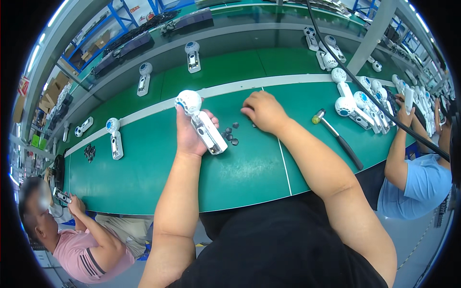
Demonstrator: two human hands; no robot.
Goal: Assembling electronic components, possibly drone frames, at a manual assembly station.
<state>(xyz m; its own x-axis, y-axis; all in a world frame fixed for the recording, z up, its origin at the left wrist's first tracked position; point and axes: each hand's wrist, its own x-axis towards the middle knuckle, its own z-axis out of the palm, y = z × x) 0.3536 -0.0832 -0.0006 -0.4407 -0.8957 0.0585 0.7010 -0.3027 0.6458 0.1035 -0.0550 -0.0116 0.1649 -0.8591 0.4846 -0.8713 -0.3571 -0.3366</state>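
In my left hand [189, 132] lies a white device with a round, blue-marked head and a long handle, like a handheld fan [209, 134]. An opening in its handle faces up and shows parts inside. My fingers and thumb close around its sides, above the green bench. To the right, my right hand [265, 111] rests on the bench with its fingers curled down; whatever is under the fingertips is hidden. Several small black caps [234, 141] are scattered between my two hands.
A mallet [338, 137] with a yellow-ended head and black handle lies right of my right hand. Many similar white devices [360, 108] are heaped at the far right. More black pieces [90, 152] lie left. Co-workers sit on both sides; a black cable [365, 89] crosses the right.
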